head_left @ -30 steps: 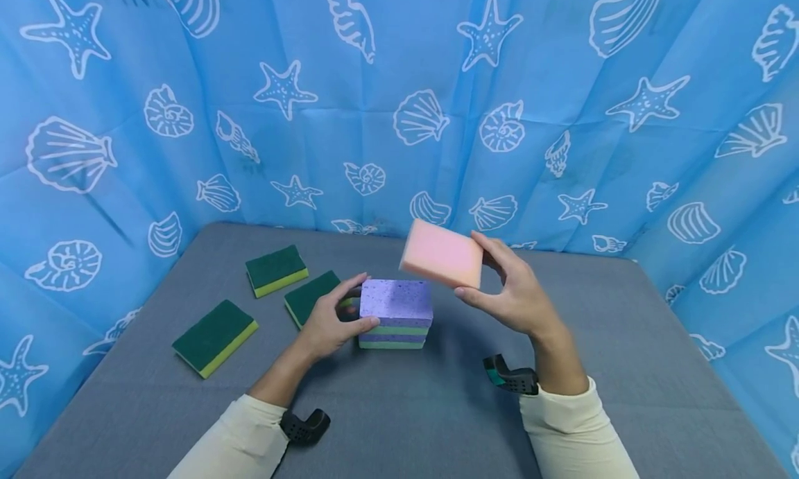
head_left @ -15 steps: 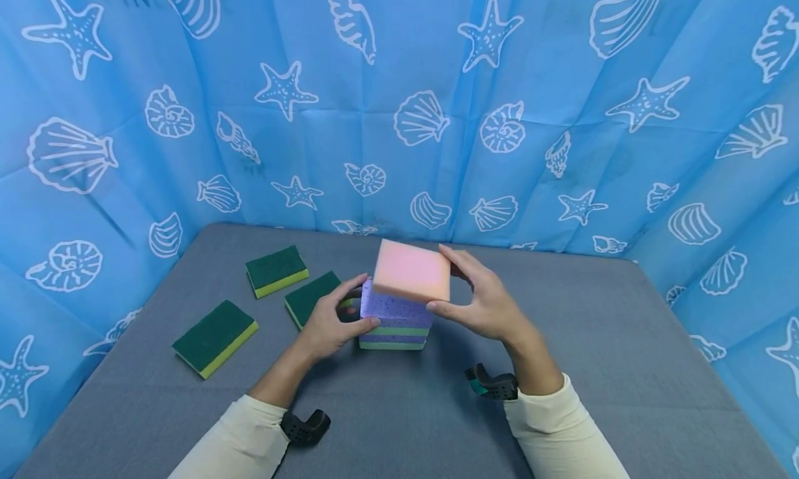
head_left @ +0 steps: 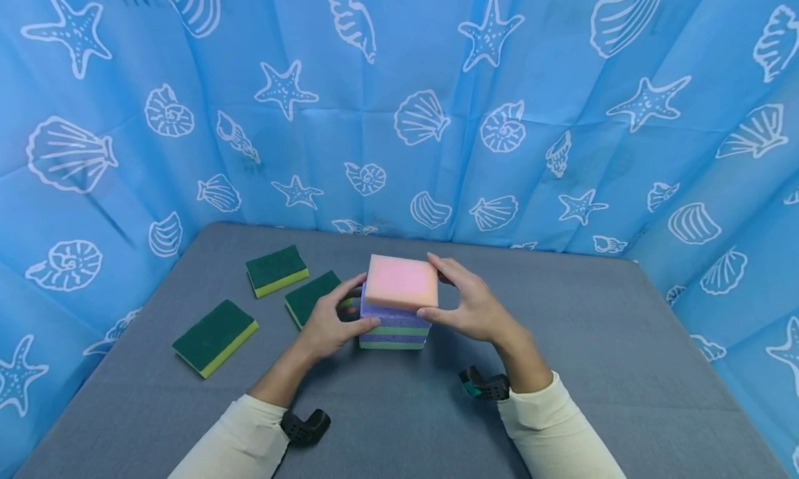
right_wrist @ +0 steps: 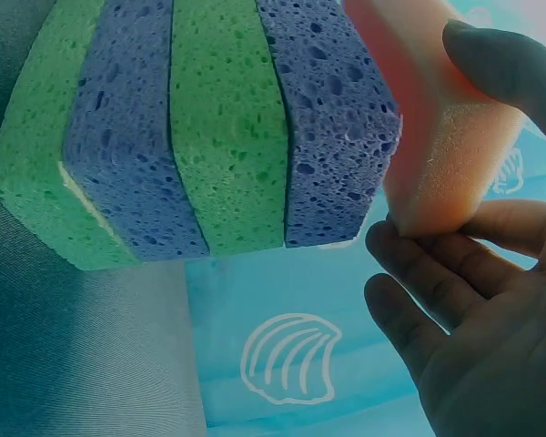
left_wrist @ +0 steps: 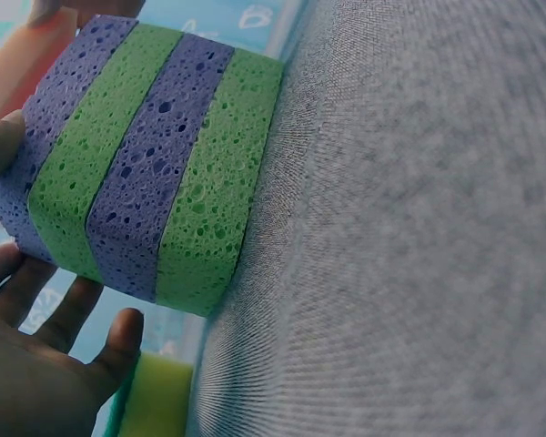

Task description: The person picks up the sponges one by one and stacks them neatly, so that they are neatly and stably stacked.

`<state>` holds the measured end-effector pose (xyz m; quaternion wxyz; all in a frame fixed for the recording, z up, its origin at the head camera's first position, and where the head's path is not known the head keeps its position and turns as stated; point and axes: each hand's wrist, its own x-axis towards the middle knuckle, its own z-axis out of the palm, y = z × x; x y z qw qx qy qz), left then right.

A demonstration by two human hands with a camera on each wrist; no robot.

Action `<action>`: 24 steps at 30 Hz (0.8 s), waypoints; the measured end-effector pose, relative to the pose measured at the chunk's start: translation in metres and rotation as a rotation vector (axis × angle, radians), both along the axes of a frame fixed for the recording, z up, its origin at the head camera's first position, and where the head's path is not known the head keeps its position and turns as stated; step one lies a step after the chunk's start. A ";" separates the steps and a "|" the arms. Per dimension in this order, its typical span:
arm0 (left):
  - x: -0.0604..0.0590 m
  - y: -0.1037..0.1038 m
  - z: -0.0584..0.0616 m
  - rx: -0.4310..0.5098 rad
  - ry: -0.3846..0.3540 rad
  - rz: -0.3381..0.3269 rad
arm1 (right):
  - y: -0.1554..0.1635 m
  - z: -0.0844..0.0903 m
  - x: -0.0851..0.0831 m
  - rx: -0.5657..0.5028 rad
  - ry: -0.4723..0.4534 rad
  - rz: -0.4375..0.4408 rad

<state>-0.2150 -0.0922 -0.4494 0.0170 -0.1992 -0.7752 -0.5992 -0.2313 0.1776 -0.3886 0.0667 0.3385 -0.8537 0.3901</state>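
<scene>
Backdrop (head_left: 399, 105) is blue cloth printed with white shells and starfish, hung behind and to both sides of the grey worktop (head_left: 593, 368).

Sponge stack (head_left: 394, 330) sits mid-worktop: four layers, alternating purple and green, green at the bottom, purple on top. Edges look squared up in both wrist views.

Pink sponge (head_left: 401, 282) lies flat on top of the stack, broad face up, long axis roughly left-right across the head view. Its footprint roughly matches the stack's. Right wrist view shows it against the top purple layer; can't tell whether it is fully seated.

Right hand (head_left: 469, 307) is at the pink sponge's right end and grips it: fingers curled over the far edge, thumb on the near edge. The sponge sits just left of the palm.

Left hand (head_left: 329, 319) is on the stack's left side, with its thumb on the near face and its fingers round the far side, bracing the purple and green layers. It holds the stack, not the pink sponge.

Three green scouring pads with yellow bases lie flat to the left of the stack, dark side up: one (head_left: 215, 336) nearest the front-left, one (head_left: 277, 270) further back, and one (head_left: 310, 297) just beside the left hand, partly hidden by it. All three are skewed diagonally.

Both sleeves are cream, each with a dark wrist mount.
</scene>
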 end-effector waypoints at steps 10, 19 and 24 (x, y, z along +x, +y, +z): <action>0.002 0.003 0.005 0.007 -0.030 0.014 | -0.003 0.000 0.001 0.033 -0.053 0.005; 0.018 0.006 0.036 0.000 -0.019 0.001 | -0.004 -0.003 0.001 0.053 -0.088 0.003; 0.018 0.006 0.035 -0.008 -0.022 0.000 | -0.003 -0.004 0.001 0.064 -0.105 -0.004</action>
